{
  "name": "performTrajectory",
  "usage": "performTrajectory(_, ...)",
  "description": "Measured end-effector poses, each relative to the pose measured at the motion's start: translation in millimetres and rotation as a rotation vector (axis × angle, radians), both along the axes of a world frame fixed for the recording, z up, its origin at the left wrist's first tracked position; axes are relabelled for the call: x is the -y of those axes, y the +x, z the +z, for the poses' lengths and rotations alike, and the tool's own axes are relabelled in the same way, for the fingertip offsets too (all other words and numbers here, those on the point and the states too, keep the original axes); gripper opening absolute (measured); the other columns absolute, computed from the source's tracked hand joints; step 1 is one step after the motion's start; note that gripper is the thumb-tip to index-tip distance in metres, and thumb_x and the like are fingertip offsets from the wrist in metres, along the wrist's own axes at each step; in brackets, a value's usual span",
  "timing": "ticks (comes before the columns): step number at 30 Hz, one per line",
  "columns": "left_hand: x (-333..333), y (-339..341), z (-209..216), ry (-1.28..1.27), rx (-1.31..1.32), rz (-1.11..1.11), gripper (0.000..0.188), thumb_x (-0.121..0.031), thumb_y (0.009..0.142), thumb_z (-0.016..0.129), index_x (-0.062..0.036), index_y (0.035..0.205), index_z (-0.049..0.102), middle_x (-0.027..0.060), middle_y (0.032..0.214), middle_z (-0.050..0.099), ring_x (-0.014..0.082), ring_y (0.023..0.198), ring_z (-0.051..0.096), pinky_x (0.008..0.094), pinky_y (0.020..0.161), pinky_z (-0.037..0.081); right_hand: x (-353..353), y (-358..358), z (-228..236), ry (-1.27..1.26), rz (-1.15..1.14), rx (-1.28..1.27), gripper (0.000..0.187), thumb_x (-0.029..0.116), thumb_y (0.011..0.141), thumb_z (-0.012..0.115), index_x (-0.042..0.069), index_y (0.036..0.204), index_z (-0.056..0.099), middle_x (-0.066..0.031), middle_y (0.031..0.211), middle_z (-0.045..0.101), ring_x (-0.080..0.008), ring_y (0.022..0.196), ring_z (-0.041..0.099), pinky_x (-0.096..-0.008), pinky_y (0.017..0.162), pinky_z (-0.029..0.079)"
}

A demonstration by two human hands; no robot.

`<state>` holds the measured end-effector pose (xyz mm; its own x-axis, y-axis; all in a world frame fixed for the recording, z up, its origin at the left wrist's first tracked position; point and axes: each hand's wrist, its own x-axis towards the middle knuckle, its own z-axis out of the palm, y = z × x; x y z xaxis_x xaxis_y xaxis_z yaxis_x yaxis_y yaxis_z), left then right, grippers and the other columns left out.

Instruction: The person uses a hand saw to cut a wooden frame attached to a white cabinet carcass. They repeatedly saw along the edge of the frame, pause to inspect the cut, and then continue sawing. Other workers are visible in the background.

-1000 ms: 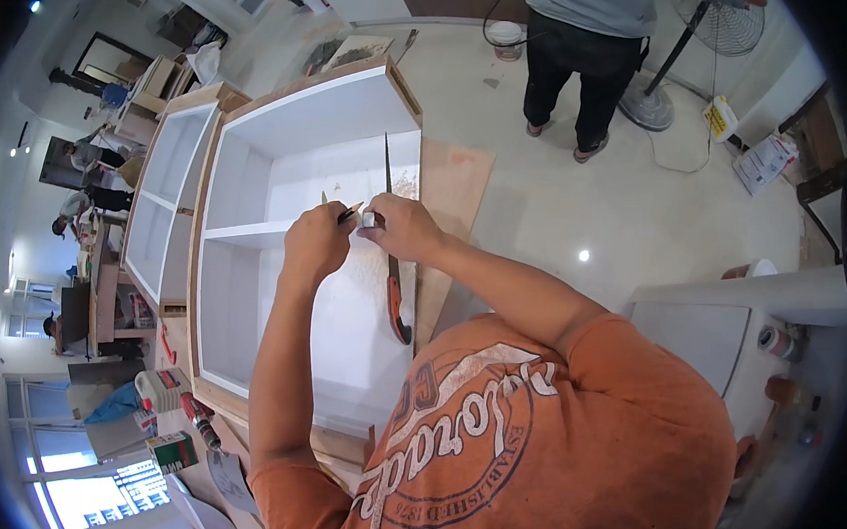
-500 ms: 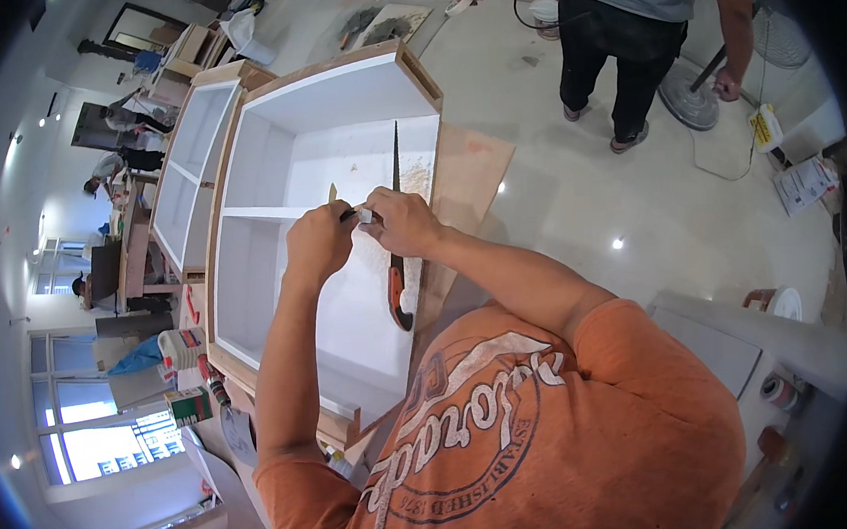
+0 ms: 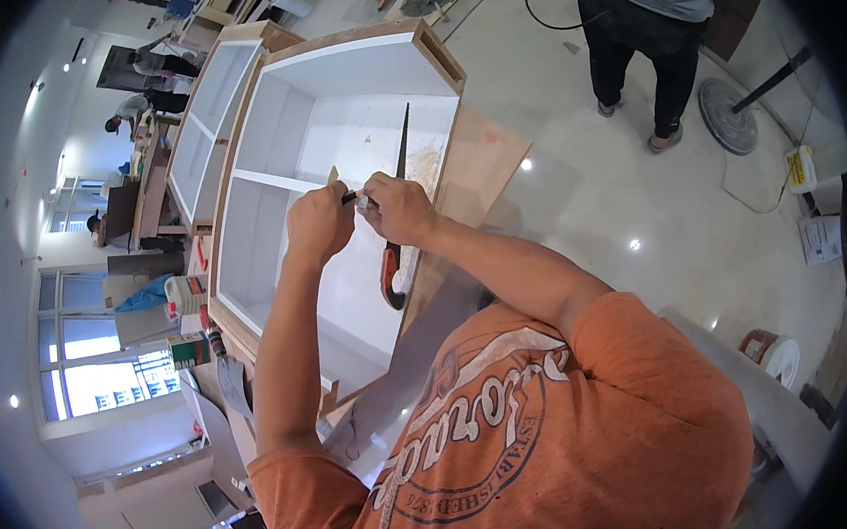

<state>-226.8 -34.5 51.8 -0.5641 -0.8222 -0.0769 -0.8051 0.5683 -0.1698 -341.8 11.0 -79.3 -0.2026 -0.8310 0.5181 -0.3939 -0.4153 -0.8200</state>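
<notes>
Close together over the white cabinet carcass, my two hands work on small things between their fingertips. My left hand is closed on a thin dark piece; a pale yellowish tip sticks up above its fingers. In a pinch, my right hand has a small whitish-grey piece, whose kind I cannot make out. The two pieces meet or nearly meet. Under my right hand lies a handsaw with an orange and black handle, its dark blade pointing away, beside sawdust.
A second white cabinet frame stands to the left. A brown board juts out on the right. Beyond it stand a person in dark trousers and a round grey base with a pole. A white bucket sits at right.
The view has shifted, so the cabinet appears slightly higher and farther right. The co-worker's hands have left the picture. My hands stay together with the same small pieces in them.
</notes>
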Motion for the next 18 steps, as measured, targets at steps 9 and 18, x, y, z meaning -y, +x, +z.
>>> performTrajectory(9, -12, 7, -1, 0.038, -0.124, 0.088, 0.023, -0.022, 0.093, 0.065, 0.0007, 0.092, 0.069, 0.0251, 0.078, 0.068, 0.0462, 0.075, 0.066, 0.0513, 0.068, 0.051, 2, 2, -2, 0.049, 0.027, 0.021, 0.013, 0.011, 0.082, 0.068, 0.005, 0.091, 0.060, -0.0121, 0.091, 0.062, -0.0363, 0.078, 0.067, -0.0468, 0.071, 0.056)
performTrajectory(18, -43, 30, -26, 0.073, -0.668, 0.302, 0.018, -0.014, 0.096, 0.062, 0.0032, 0.101, 0.062, 0.0229, 0.079, 0.065, 0.0376, 0.070, 0.061, 0.0437, 0.068, 0.048, 1, -4, 2, 0.095, 0.079, -0.054, 0.024, 0.020, 0.087, 0.074, 0.003, 0.096, 0.060, -0.0149, 0.096, 0.061, -0.0366, 0.088, 0.066, -0.0464, 0.075, 0.054)
